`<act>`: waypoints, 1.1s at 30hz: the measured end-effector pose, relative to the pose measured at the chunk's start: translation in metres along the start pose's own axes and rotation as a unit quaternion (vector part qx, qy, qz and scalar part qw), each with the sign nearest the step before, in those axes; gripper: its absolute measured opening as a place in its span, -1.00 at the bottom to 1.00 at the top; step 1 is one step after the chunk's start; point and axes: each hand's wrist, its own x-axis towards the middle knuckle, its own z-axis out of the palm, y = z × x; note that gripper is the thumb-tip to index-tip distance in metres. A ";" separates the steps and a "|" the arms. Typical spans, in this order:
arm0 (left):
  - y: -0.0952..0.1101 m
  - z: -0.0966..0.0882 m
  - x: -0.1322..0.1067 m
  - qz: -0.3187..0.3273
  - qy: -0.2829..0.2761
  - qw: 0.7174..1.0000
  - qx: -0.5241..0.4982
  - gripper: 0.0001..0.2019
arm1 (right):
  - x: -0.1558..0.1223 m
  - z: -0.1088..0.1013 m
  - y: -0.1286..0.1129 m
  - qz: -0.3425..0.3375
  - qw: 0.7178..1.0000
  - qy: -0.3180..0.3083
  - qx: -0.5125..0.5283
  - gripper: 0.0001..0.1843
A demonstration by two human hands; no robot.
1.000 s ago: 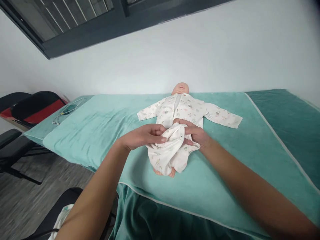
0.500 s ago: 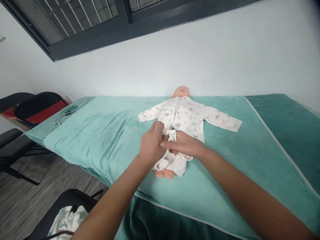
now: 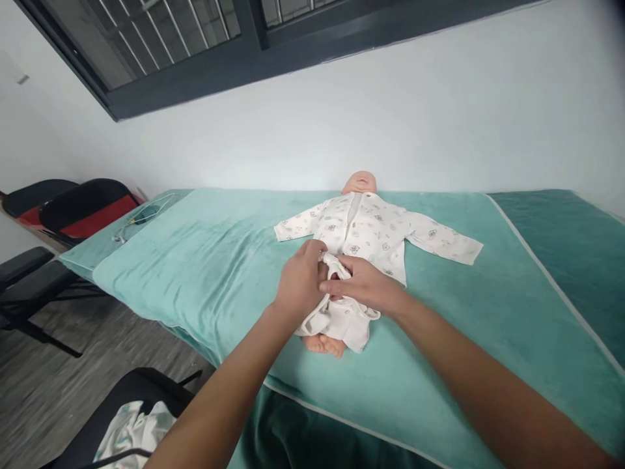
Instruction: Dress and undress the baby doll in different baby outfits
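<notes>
A baby doll lies on its back, its head toward the wall and bare feet toward me. It wears a white patterned long-sleeved top with both sleeves spread out. White baby pants are bunched around its lower legs. My left hand is closed on the left side of the bunched waistband. Across from it, my right hand pinches the same cloth, its thumb pointing left. Between the hands the waistband is gathered; parts of the fingers and the doll's legs are hidden.
A teal sheet covers the bed, its front edge hanging down. Cables lie on the far left corner. Black-and-red chairs stand at left. Nearer, a black chair holds a folded white cloth. A barred window is above.
The view has shifted slightly. Both hands keep hold of the pants, and the gathered waistband between them now looks more stretched out, with the right fingers shifted along it.
</notes>
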 end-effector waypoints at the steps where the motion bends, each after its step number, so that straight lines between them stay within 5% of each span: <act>1: 0.001 0.002 -0.001 0.020 -0.001 0.999 0.042 -0.70 | 0.000 0.000 -0.001 -0.003 1.000 0.011 -0.015 -0.68; 5: -0.004 0.008 -0.001 0.041 -0.005 0.996 0.084 -0.63 | 0.000 -0.002 0.000 0.012 0.999 0.015 -0.050 -0.75; 10: -0.011 0.003 0.005 -0.029 -0.010 0.994 -0.109 -0.68 | 0.001 0.000 0.005 -0.001 0.998 0.046 -0.053 -0.87; 17: -0.023 -0.010 0.014 -0.155 -0.152 0.900 -0.379 -0.69 | 0.004 -0.006 0.013 -0.003 0.997 0.078 -0.003 -0.87; 25: -0.043 -0.016 0.034 -0.122 -0.294 0.828 -0.462 -0.71 | 0.004 -0.016 0.013 0.043 0.967 0.057 0.243 -0.73; 28: -0.041 -0.013 0.032 -0.116 -0.286 0.807 -0.503 -0.72 | 0.004 -0.016 0.014 0.041 0.967 0.058 0.246 -0.70; 33: -0.034 0.007 0.016 -0.154 -0.233 0.733 -0.621 -0.69 | 0.003 -0.014 0.017 0.005 0.979 0.032 0.200 -0.67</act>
